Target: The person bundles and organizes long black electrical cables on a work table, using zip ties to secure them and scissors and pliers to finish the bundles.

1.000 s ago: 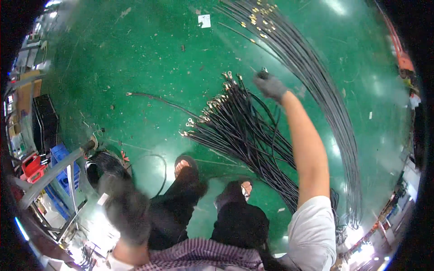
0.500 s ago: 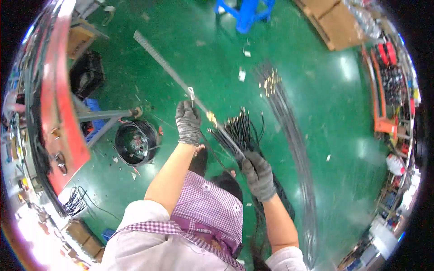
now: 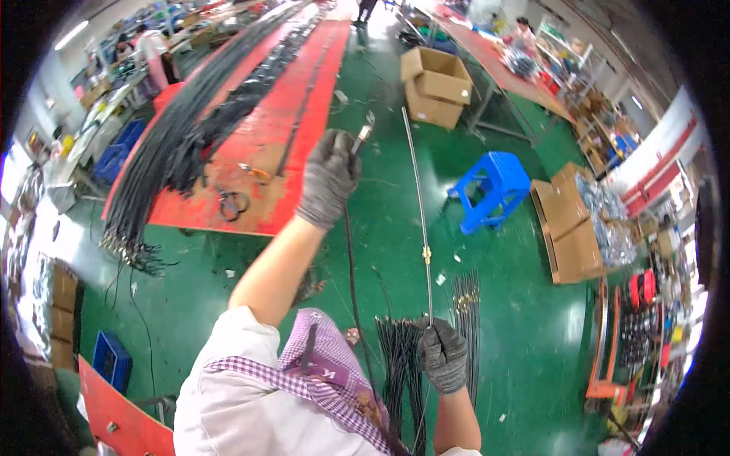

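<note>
Left grip (image 3: 331, 180): grey knitted glove, centre-left of frame, fingers curled tight round a black cable (image 3: 350, 258). Metal lug (image 3: 366, 129), ring-shaped at its tip, projects just above the fist; cable drops below it, smooth and flexible, past the checked apron (image 3: 312, 334). Passage inside the fist hidden.

Right grip (image 3: 442, 355): same knit, lower centre-right, fingers folded round the lower part of a slim grey rod (image 3: 416, 178). Rod straight, stands near-vertical in frame, top well above the hand; yellow metal fitting (image 3: 426, 254) sits partway along, apart from the fingers.

Edges: red desk (image 3: 262, 140), upper left, front edge just left of the left forearm. It bears a long black cable bundle (image 3: 163, 159) and black-handled scissors (image 3: 232, 204). Glossy green floor (image 3: 525, 342) fills the gap between the grips. Blue stool (image 3: 494, 182), moulded, stands right of the rod, apart from it; cardboard box (image 3: 570, 228) farther right. Floor cable bundle (image 3: 399, 357) lies beside the right grip in frame, dark strands; contact cannot be told.
</note>
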The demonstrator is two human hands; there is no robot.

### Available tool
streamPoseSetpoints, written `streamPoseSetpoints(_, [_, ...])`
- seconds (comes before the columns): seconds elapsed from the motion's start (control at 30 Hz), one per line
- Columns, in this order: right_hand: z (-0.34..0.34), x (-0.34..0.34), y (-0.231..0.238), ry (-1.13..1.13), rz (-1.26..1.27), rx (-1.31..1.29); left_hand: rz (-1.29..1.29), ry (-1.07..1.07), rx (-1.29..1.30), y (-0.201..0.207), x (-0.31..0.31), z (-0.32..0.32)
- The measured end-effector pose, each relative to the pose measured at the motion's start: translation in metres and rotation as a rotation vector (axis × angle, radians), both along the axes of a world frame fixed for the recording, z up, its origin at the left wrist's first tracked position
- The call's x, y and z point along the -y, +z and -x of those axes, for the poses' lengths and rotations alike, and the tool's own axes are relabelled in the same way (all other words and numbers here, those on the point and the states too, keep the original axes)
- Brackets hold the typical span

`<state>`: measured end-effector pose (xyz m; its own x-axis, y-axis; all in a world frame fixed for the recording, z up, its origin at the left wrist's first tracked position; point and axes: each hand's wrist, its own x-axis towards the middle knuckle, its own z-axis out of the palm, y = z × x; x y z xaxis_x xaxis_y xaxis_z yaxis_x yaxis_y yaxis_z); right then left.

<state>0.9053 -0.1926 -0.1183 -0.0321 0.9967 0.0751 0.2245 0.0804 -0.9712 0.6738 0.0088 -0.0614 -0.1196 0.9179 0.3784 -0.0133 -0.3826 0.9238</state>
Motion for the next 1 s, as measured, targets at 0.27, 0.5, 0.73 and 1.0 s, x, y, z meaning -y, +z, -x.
streamPoseSetpoints(0.27, [0.043,0.110,0.018,-0.035,-0.177,0.276,-0.340,0.645,-0.131,0.010,0.123,-0.005])
streamPoseSetpoints(0.5, [0.052,0.169,0.052,-0.069,-0.011,0.139,-0.292,0.507,0.235,0.018,0.149,-0.013])
streamPoseSetpoints(0.73, [0.060,0.193,0.071,-0.133,-0.031,0.136,-0.479,0.547,-0.103,0.027,0.147,-0.012])
streamPoseSetpoints(1.0, [0.071,0.198,0.083,-0.171,0.060,0.025,-0.569,0.483,-0.143,0.019,0.138,-0.014])
